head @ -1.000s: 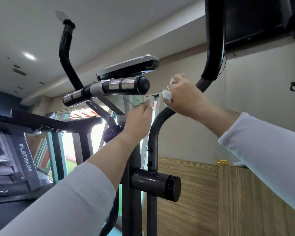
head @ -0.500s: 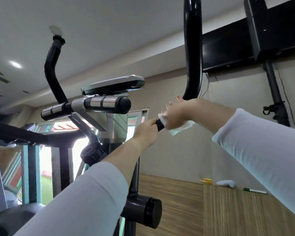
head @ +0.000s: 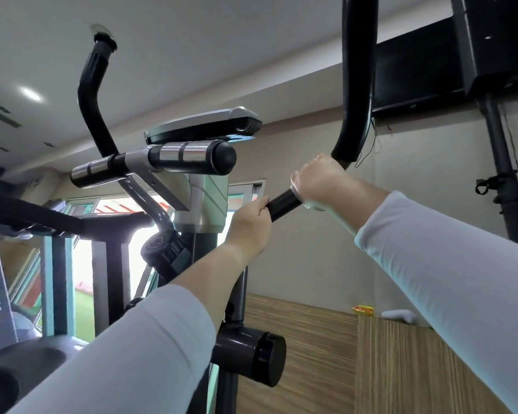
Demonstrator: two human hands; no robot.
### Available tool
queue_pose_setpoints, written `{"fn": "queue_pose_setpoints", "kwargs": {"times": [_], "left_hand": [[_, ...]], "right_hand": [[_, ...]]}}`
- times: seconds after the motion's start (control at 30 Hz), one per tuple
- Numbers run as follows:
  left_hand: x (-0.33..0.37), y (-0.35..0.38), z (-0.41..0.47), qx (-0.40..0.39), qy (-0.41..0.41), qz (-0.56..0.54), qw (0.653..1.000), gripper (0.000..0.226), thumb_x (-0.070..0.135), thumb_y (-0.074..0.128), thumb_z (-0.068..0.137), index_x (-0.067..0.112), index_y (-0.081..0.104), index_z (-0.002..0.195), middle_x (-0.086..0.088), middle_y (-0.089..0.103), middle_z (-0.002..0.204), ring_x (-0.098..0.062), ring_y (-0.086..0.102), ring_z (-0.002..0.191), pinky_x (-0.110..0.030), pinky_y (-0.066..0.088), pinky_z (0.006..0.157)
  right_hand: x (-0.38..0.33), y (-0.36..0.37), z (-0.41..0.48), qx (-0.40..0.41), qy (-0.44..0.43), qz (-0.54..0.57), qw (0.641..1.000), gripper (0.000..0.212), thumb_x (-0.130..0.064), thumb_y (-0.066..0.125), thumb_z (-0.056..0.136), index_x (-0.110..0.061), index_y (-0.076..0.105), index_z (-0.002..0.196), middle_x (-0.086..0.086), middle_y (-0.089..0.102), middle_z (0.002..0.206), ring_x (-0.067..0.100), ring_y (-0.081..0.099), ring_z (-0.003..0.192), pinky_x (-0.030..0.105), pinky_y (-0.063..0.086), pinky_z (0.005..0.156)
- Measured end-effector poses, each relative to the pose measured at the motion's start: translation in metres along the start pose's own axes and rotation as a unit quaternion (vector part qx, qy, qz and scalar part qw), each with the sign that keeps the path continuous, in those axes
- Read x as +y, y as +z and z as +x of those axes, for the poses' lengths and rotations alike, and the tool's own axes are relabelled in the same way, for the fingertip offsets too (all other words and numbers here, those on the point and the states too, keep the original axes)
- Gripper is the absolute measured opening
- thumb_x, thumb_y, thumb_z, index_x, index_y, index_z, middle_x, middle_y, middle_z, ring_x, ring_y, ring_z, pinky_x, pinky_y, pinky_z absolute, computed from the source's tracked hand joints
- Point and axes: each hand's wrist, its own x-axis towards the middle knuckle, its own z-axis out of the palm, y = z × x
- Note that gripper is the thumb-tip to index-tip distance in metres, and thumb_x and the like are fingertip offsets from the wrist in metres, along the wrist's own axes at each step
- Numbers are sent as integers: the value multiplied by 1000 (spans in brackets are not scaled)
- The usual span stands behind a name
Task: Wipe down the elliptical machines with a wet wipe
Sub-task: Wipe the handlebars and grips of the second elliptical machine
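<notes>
Here, the white wet wipe [head: 314, 206] is wrapped round the black curved handlebar [head: 283, 203] of the grey elliptical machine [head: 202, 204], closed tightly in the grip of the right hand [head: 322, 180]. Just below, the grip of the left hand [head: 248, 227] curls round the same bar.

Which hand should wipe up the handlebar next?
Probably right: the right hand grips the wet wipe around the handlebar, just below the foam grip; the left hand grips it lower.

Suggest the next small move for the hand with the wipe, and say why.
Probably slide the right hand and its wet wipe up onto the foam grip: it grips the handlebar just below that grip's lower end, while the left hand steadies it lower down.
</notes>
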Motion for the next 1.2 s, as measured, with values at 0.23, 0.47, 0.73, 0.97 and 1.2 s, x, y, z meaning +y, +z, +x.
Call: {"fn": "queue_pose_setpoints", "kwargs": {"times": [0.23,0.47,0.73,0.97,1.2], "left_hand": [[-5,-31,-9,17,0,93,995,44,12,32,97,14,50,137,-5,53,139,-22,51,122,-34,41,103],[-17,-62,-18,13,-21,132,991,41,11,33,101,14,46,140,-13,53,137,-32,50,125,-27,38,99],[-29,-81,-29,4,-11,248,969,35,13,34,100,9,54,129,-15,58,120,-29,61,100,-31,50,88],[-54,-102,-33,21,-47,291,955,36,17,32,95,16,62,115,-9,66,93,-32,64,82,-40,55,76],[-62,-103,-40,17,-28,287,957,45,12,32,95,16,54,134,-3,50,141,-24,45,128,-39,34,111]], "right_hand": [[-58,14,9,93,-45,2,995,24,-26,40,99,-17,51,118,2,63,111,24,58,100,32,37,85],[-72,23,17,165,-117,17,979,41,-39,24,103,-16,52,122,6,62,116,28,58,105,41,39,100],[-39,15,14,101,-8,16,995,25,-36,43,98,-22,54,116,0,64,111,22,59,101,33,34,83],[-96,19,21,106,-6,-25,994,32,-31,44,97,-15,47,125,8,57,120,26,53,108,37,36,92],[-150,38,11,163,-188,-90,964,38,-28,48,97,-15,46,132,7,52,129,26,48,119,38,35,104]]}}
